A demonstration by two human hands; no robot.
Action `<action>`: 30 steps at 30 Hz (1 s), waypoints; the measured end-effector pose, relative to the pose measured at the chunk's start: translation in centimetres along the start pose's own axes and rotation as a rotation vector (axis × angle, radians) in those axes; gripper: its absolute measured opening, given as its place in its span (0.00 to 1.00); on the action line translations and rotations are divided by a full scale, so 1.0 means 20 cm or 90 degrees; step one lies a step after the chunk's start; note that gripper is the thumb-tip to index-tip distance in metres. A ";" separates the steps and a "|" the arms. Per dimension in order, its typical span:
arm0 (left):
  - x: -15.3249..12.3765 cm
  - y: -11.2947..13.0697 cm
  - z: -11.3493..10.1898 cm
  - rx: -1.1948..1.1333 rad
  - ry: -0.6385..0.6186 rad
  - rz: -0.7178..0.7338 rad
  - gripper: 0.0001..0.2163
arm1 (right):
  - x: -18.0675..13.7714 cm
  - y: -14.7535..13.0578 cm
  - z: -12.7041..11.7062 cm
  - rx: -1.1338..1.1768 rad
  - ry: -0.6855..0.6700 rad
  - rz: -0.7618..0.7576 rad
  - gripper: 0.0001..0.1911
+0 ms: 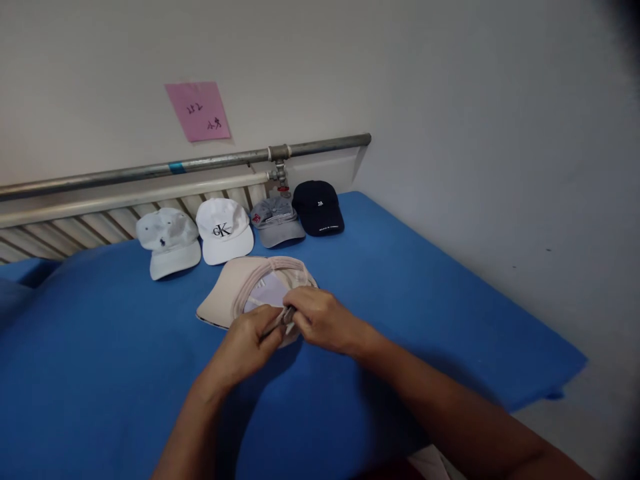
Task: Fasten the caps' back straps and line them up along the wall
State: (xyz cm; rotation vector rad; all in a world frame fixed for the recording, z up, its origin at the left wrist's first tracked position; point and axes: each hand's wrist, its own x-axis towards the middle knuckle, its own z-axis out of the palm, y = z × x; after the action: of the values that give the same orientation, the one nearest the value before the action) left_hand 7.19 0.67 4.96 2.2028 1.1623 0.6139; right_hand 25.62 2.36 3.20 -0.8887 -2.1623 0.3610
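A pale pink baseball cap (223,293) is turned so that its inside faces up, with the brim pointing left. My left hand (247,343) pinches the near edge of this cap, around its back strap. Close beside it, my right hand (323,317) grips the same strap, where a small buckle seems to sit between the fingers. The fingertips partly hide the strap and buckle. Behind the pink cap stand a white cap with a small dark emblem (173,243), a white cap with black letters (225,233), a grey cap (277,223) and a black cap (320,210).
A blue sheet (125,373) covers the surface under the caps. Along the back run a metal pipe (220,160) and a white radiator (100,223), with a red-handled valve near the grey cap. A pink paper note (197,112) hangs on the wall, and another wall (490,147) borders the right side.
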 end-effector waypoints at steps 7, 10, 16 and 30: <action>-0.01 0.01 -0.07 -0.145 -0.030 -0.073 0.12 | 0.01 0.02 -0.02 0.021 0.039 -0.067 0.12; 0.00 0.02 -0.08 -0.142 -0.034 -0.082 0.13 | 0.01 0.00 -0.01 -0.053 0.011 -0.135 0.10; 0.00 0.03 -0.06 -0.143 -0.020 -0.106 0.14 | 0.02 -0.02 0.03 -0.140 -0.019 -0.130 0.05; -0.01 -0.02 -0.07 -0.243 -0.022 -0.121 0.14 | 0.03 0.05 -0.06 0.221 -0.031 0.127 0.19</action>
State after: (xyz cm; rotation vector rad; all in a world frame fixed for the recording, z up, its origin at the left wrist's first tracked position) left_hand 5.99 1.04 5.69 1.7549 1.1156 0.6533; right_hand 26.72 3.37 3.89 -0.9025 -1.9748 0.8358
